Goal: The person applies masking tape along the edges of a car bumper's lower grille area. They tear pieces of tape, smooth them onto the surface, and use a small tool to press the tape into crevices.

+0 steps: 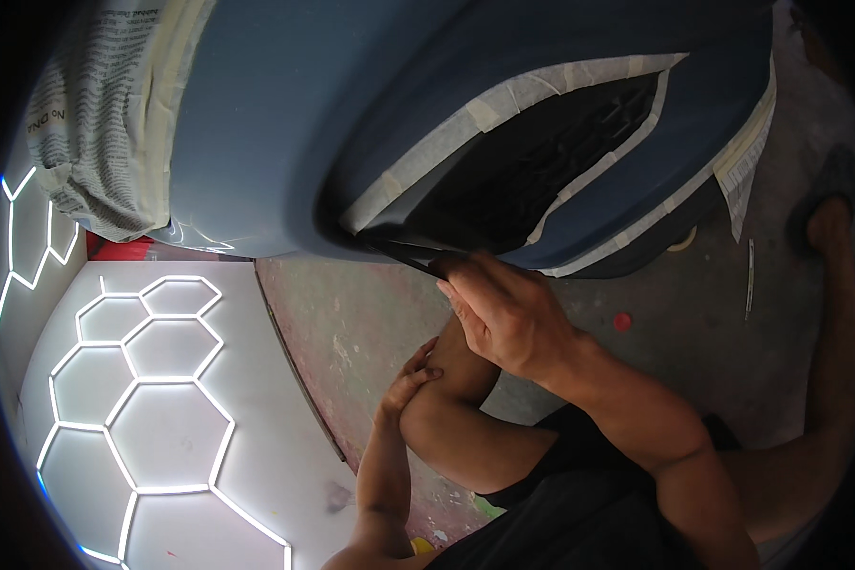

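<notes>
A blue-grey car bumper (256, 123) fills the top of the view. Pale masking tape (484, 114) runs around its dark, pointed grille opening (503, 190). My right hand (508, 309) is closed around one end of a slim dark strip-like piece (407, 256), whose other end reaches the lower left corner of that opening. What exactly this piece is, I cannot make out. Resting on my bent knee (427, 418), my left hand (413, 380) has its fingers laid along the leg and nothing in them.
Newspaper (104, 123) covers the bumper's left side. Glowing hexagon lights (171, 380) line the pale wall at left. A red round cap (622, 322) and a thin stick (750, 277) lie on the floor. My shoe (822, 195) is at far right.
</notes>
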Available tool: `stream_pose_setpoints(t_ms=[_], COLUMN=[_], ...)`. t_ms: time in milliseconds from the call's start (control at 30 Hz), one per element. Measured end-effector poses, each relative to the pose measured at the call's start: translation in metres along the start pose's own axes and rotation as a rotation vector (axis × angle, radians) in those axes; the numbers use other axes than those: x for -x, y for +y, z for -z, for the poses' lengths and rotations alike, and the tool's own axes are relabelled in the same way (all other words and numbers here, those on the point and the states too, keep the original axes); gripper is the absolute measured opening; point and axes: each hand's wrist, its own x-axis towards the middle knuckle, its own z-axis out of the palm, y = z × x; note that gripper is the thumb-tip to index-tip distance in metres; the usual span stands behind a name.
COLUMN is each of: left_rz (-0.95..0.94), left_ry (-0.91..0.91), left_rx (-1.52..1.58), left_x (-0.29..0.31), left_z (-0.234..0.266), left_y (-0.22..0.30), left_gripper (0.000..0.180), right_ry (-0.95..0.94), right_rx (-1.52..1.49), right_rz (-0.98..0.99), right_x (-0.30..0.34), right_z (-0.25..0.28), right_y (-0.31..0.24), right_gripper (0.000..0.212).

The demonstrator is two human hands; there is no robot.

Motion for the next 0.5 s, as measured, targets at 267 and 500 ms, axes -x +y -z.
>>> stream_pose_setpoints(t_ms=[267, 500], left_rz=[-0.027, -0.046], left_ry=[-0.042, -0.032], left_rx=[0.014, -0.047], left_x=[-0.0021, 0.0007], left_z=[0.0002, -0.0016], left_y=[-0.0019, 0.0022], left_gripper=[0.094, 0.096], right_ry=[0.004, 0.056], right_rx=[-0.032, -0.054], right_rz=[0.013, 0.037], right_x=[-0.004, -0.0051], right_z=[0.0065, 0.0061], right_y=[-0.0059, -0.0078], right_gripper=[0.006, 0.004])
